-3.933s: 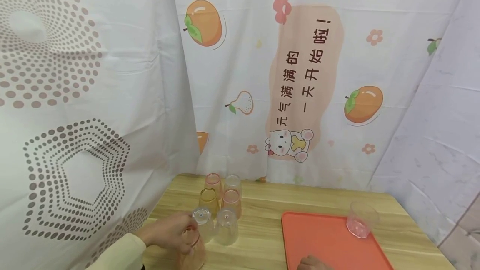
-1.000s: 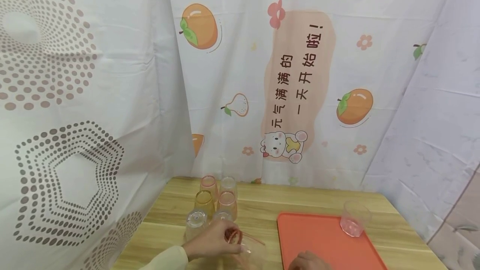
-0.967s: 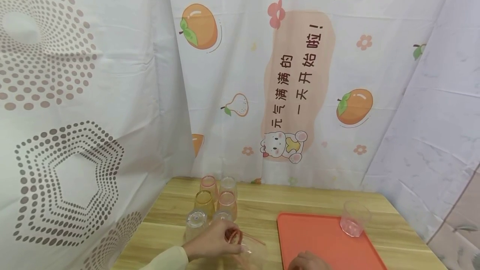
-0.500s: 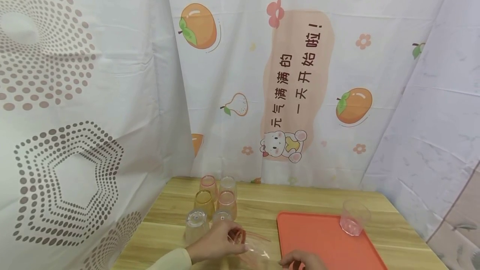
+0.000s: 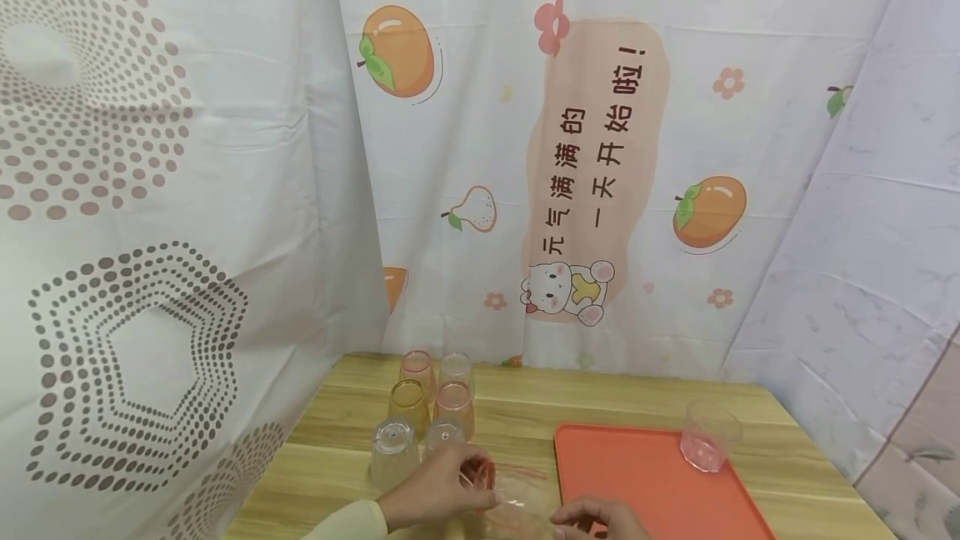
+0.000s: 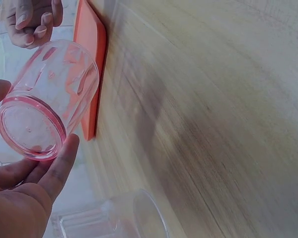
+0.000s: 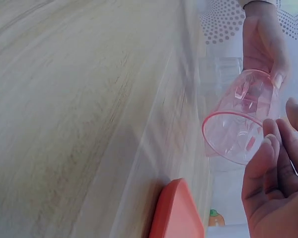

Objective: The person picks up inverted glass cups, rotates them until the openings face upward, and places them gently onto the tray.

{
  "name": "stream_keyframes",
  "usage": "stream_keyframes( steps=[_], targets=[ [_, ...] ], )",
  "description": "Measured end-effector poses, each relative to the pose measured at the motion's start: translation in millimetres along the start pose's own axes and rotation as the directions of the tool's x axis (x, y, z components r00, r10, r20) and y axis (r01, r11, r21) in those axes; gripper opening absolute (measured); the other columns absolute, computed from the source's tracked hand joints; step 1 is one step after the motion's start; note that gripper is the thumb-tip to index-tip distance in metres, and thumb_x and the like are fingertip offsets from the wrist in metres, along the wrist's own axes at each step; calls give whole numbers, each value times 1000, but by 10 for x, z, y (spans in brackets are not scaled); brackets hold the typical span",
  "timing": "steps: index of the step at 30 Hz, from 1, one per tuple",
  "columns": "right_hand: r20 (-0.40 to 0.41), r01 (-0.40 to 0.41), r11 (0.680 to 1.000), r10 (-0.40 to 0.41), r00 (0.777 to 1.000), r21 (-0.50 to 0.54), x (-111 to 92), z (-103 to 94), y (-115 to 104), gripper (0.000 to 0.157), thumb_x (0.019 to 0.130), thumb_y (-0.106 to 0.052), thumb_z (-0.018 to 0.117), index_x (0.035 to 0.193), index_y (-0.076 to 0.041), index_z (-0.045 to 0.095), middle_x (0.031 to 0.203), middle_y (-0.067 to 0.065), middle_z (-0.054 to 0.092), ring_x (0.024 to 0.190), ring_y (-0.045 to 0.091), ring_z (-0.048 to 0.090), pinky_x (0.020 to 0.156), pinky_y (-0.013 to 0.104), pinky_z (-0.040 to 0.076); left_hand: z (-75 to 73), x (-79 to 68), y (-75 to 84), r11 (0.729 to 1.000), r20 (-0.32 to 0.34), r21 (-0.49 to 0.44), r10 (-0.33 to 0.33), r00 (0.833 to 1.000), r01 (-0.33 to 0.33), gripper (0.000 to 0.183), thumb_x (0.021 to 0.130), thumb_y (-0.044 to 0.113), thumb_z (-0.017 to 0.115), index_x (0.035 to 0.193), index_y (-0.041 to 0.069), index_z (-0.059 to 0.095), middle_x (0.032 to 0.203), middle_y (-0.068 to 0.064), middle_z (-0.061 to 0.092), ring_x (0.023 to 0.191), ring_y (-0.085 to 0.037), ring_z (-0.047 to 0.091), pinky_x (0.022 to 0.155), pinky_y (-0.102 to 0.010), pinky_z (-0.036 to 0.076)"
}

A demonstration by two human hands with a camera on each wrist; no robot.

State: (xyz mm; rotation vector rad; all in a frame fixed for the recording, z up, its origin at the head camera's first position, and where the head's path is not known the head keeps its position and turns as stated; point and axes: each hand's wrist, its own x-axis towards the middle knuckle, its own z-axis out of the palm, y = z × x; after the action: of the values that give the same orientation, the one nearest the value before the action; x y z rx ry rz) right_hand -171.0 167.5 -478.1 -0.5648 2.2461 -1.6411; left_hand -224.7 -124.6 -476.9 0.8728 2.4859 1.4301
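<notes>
My left hand (image 5: 442, 486) grips a clear, pink-tinted drinking glass (image 6: 54, 94) around its base end. The glass lies tilted on its side in the air, its mouth turned toward my right hand (image 5: 600, 515). In the right wrist view, the pink rim (image 7: 223, 113) faces me, and the right fingertips are right at it, with the thumb held apart from the fingers. The right hand is beside the left edge of the red-orange tray (image 5: 637, 473). A second pink-based glass (image 5: 705, 452) stands upright at the tray's far right corner.
Upside-down glasses stand in two columns at the left: a clear glass (image 5: 393, 452) and another clear glass (image 5: 445, 433) nearest, then an amber glass (image 5: 408, 402) and a pink glass (image 5: 454, 411). Patterned curtains (image 5: 480, 148) hang behind the wooden table (image 5: 510, 407).
The left hand has brought the glass rightward from the front of the left column and tipped it sideways. The right hand has shifted left from over the tray to the glass's mouth.
</notes>
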Motion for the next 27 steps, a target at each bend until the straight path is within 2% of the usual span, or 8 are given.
stream_keyframes(
  steps=[3,9,14,22,27],
  targets=[
    [0,15,1000,-15,1000,11,6,23,-1,27,94,-22,61,104,2,68,88,5,65,72,11,59,62,30,50,9,3,5,1000,1,-10,-1,1000,1,29,78,37,76,94,15,65,86,5,62,79,-9,59,66,-23,51],
    [-2,46,999,-46,999,22,16,52,20,25,93,-21,61,102,1,69,87,2,65,71,9,60,62,28,51,18,1,35,998,3,-39,-58,998,58,33,78,37,77,101,17,65,91,6,62,83,-12,59,69,-23,51],
    [-6,75,997,-74,997,20,27,65,55,23,92,-20,63,101,0,70,86,0,66,70,7,60,61,27,52,38,-1,36,997,7,-61,-53,999,54,31,78,37,77,100,19,64,92,4,62,84,-14,59,69,-23,52],
    [15,109,994,-110,994,31,44,89,72,25,92,-19,63,101,3,68,86,-4,67,71,4,60,61,25,51,66,7,36,997,7,-58,-58,998,58,29,79,36,76,97,18,64,91,4,61,84,-13,59,69,-23,52],
    [5,86,995,-87,996,58,41,122,53,22,91,-19,64,101,0,70,84,-2,68,71,5,60,61,25,51,83,13,39,996,3,-52,-71,997,71,28,78,38,76,97,21,64,91,6,61,84,-13,59,68,-23,51]
  ],
)
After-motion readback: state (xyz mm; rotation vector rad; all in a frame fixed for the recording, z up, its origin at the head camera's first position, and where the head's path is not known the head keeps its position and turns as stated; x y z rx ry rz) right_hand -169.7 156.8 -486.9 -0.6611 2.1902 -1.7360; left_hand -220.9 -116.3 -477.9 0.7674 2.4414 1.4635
